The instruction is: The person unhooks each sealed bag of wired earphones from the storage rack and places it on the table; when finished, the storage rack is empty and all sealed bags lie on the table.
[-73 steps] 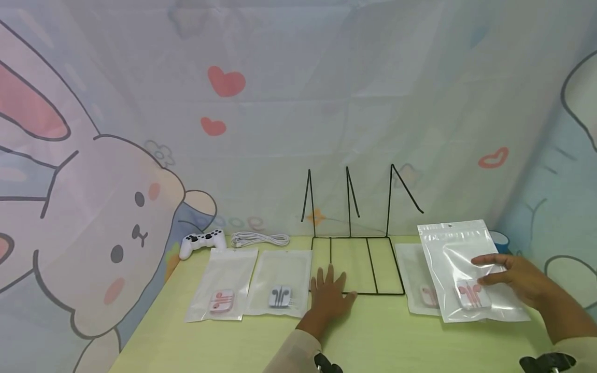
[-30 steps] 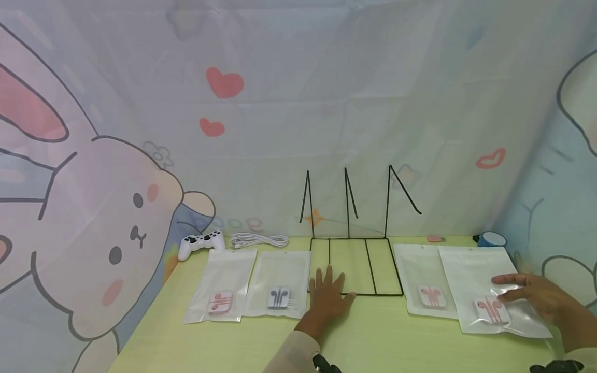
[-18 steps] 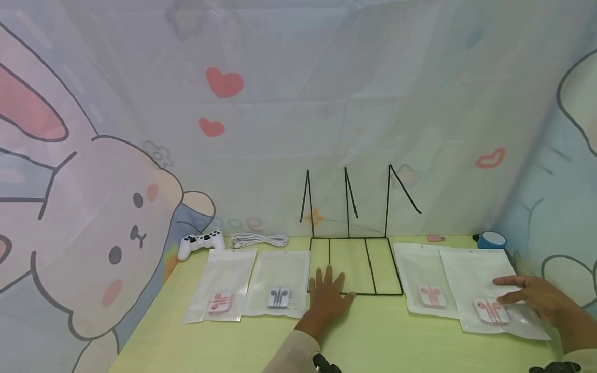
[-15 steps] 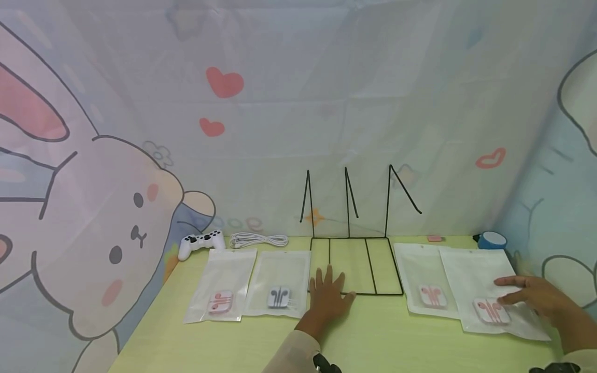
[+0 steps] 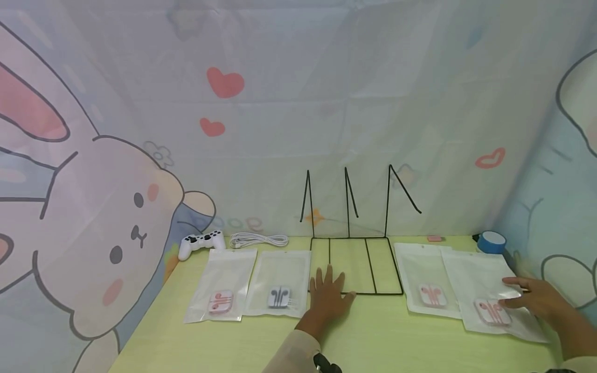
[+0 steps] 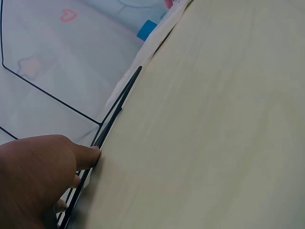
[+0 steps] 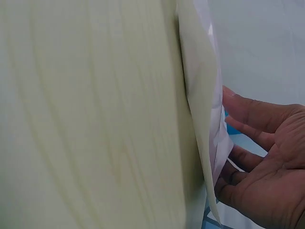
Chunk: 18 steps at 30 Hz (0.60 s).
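In the head view my left hand [image 5: 326, 298] lies palm down with fingers spread over the front left of a black wire rack [image 5: 368, 267]. The left wrist view has its thumb on the rack's front bar [image 6: 112, 119]. My right hand [image 5: 541, 298] holds the rightmost white zip bag [image 5: 480, 272] at its right side, thumb beside the pink earphones case [image 5: 493, 312] inside. In the right wrist view the bag's edge [image 7: 202, 95] bows up from the table, with several fingers curled against it. Another zip bag [image 5: 424, 267] with pink earphones lies partly under it.
Left of the rack lie two zip bags, one with pink earphones [image 5: 221, 301], one with dark earphones [image 5: 279, 297]. Behind them sit a white game controller [image 5: 202, 243] and a coiled white cable [image 5: 258, 240]. A blue tape roll [image 5: 492, 242] and small pink block [image 5: 434, 239] are at the back right.
The right hand has lowered the raised zip bag and carried it right, beside the other one. In the last half second hand and bag shift slightly right. The left hand has stayed put.
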{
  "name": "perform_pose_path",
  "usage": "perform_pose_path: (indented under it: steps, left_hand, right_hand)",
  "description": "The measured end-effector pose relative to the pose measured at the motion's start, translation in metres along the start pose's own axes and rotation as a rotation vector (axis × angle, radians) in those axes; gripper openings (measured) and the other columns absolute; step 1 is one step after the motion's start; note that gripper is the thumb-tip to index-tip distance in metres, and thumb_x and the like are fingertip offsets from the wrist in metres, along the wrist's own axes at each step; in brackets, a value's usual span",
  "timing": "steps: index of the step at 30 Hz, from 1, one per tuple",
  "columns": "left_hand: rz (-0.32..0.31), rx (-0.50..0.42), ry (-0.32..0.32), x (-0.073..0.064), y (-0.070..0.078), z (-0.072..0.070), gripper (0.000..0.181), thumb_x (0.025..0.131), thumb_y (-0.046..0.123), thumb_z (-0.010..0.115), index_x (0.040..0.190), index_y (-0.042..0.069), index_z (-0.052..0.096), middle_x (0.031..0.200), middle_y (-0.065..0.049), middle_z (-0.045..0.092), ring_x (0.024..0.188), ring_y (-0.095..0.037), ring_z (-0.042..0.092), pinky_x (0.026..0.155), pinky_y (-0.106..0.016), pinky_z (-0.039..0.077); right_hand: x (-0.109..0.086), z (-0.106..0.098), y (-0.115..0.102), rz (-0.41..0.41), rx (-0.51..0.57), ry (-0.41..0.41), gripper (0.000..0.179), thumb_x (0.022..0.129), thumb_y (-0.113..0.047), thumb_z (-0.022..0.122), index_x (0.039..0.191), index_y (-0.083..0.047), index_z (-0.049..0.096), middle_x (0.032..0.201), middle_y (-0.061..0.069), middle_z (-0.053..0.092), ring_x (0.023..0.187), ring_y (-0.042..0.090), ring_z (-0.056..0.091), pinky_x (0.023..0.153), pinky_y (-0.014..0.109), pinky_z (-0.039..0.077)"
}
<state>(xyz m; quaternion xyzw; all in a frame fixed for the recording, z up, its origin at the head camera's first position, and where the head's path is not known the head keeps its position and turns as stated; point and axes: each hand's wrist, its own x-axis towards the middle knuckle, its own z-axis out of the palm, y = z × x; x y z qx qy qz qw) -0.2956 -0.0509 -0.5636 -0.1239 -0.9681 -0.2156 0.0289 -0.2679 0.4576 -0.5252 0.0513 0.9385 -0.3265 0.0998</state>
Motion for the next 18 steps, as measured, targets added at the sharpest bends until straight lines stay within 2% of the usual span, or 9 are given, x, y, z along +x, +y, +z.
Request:
perform_pose_path:
  steps: [6, 12, 15, 18]
  left_hand:
    - [0.013, 0.001, 0.013, -0.001, 0.0, -0.004, 0.062, 0.107, 0.048, 0.061, 0.159, 0.013, 0.058, 0.174, -0.025, 0.039, 0.164, -0.053, 0.029, 0.13, -0.073, 0.026]
    - [0.059, -0.055, 0.083, -0.007, 0.003, -0.021, 0.062, 0.105, 0.041, 0.068, 0.157, 0.01, 0.059, 0.171, -0.029, 0.041, 0.162, -0.055, 0.033, 0.127, -0.075, 0.031]
    - [0.058, -0.109, 0.104, -0.015, -0.003, -0.031, 0.065, 0.103, 0.041, 0.071, 0.159, 0.011, 0.057, 0.174, -0.027, 0.037, 0.163, -0.055, 0.03, 0.128, -0.075, 0.028]
    - [0.046, -0.123, 0.127, -0.022, -0.012, -0.039, 0.07, 0.102, 0.042, 0.073, 0.162, 0.011, 0.054, 0.176, -0.027, 0.034, 0.164, -0.056, 0.026, 0.129, -0.076, 0.025]
  right_hand:
    - [-0.005, 0.003, -0.002, -0.034, -0.001, 0.032, 0.093, 0.094, -0.032, 0.086, 0.155, 0.018, 0.036, 0.153, 0.058, 0.028, 0.135, 0.077, 0.037, 0.106, 0.079, 0.046]
    - [-0.012, 0.004, -0.01, -0.086, -0.009, 0.09, 0.087, 0.097, -0.027, 0.083, 0.154, 0.019, 0.035, 0.154, 0.059, 0.022, 0.135, 0.079, 0.032, 0.108, 0.082, 0.038]
    - [-0.016, 0.006, -0.016, -0.129, 0.0, 0.123, 0.086, 0.099, -0.032, 0.081, 0.154, 0.018, 0.039, 0.156, 0.057, 0.022, 0.138, 0.079, 0.03, 0.108, 0.084, 0.036]
    - [-0.02, 0.009, -0.02, -0.166, 0.034, 0.145, 0.084, 0.1, -0.035, 0.08, 0.156, 0.014, 0.042, 0.158, 0.056, 0.025, 0.142, 0.078, 0.028, 0.109, 0.084, 0.035]
